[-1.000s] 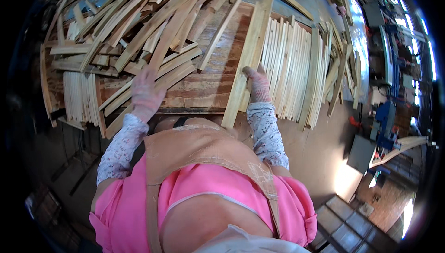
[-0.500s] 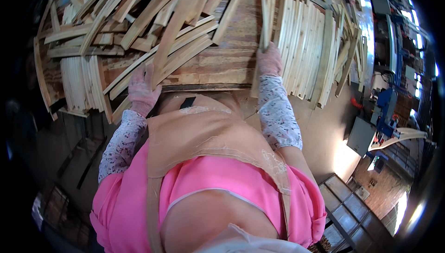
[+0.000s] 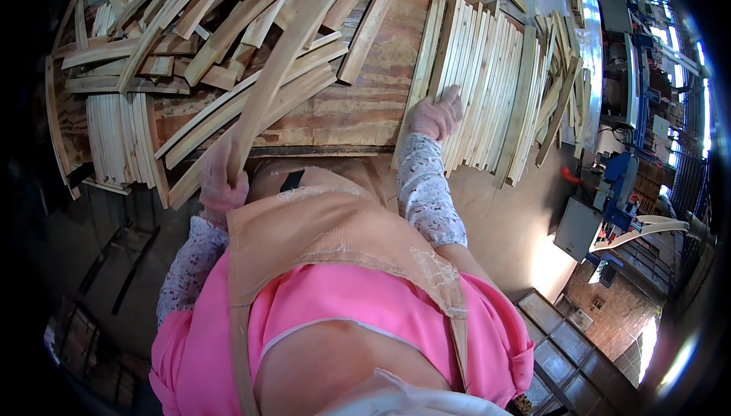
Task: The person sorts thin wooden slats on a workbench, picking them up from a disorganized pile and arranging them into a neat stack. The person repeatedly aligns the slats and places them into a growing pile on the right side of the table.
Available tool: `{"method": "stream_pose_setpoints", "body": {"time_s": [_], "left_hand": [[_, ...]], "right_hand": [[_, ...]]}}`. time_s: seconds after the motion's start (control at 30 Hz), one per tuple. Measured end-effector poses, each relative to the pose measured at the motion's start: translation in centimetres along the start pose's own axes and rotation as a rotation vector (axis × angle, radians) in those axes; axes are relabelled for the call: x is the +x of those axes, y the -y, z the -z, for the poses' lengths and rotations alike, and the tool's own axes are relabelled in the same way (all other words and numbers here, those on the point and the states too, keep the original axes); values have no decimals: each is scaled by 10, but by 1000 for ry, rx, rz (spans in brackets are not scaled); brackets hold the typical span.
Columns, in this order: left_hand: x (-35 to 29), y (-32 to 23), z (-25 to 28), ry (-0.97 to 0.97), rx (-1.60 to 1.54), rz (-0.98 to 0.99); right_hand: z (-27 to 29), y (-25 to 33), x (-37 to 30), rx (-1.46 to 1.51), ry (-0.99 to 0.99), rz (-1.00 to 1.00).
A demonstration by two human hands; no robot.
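Observation:
My left hand (image 3: 222,181), in a pale pink glove, is closed around the near end of a long wooden strip (image 3: 276,62), which slants away to the far right over other strips. Toward the right, my gloved right hand (image 3: 437,116) rests over the near part of a row of wooden slats (image 3: 483,73) lying side by side. Its fingers are partly spread across the slats, with nothing seen gripped in them. A light strip (image 3: 421,65) lies along the left side of this row, by my right wrist.
Loose wooden strips (image 3: 171,16) lie heaped at the far left of the wooden table (image 3: 358,115). A second stack of slats (image 3: 118,138) sits at the table's left. More strips (image 3: 562,96) lean at the right. A blue machine (image 3: 620,184) stands farther right.
The strip my right hand held is down beside the row, and that hand has moved onto the slats. My left hand, flatter before, has closed around the long strip's near end.

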State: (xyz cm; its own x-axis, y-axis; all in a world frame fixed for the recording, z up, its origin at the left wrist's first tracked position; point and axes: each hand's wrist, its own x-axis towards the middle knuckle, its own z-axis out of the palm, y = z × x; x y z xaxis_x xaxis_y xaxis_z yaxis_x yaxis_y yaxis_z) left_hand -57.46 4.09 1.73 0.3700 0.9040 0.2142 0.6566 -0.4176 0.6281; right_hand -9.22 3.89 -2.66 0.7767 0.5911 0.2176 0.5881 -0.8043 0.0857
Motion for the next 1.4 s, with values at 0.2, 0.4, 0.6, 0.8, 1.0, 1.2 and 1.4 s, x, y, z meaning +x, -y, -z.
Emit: {"method": "stream_pose_setpoints", "body": {"time_s": [0.2,0.4,0.6,0.8,1.0,1.2,1.4], "left_hand": [[-3,-3,10,245,-174,-36],[95,-73,-84,654,-911,88],[89,-48,-88,303,-90,-257],[20,66,-20,387,473,-196],[5,78,-26,398,479,-114],[14,70,-21,393,435,-127],[25,75,-15,408,395,-35]], "right_hand": [[36,0,2,457,263,35],[82,94,-15,1503,955,-213],[22,43,9,674,471,-246],[27,24,-4,208,64,193],[29,32,-14,482,454,-26],[24,25,-9,763,662,-251],[61,30,-11,345,544,-79]]}}
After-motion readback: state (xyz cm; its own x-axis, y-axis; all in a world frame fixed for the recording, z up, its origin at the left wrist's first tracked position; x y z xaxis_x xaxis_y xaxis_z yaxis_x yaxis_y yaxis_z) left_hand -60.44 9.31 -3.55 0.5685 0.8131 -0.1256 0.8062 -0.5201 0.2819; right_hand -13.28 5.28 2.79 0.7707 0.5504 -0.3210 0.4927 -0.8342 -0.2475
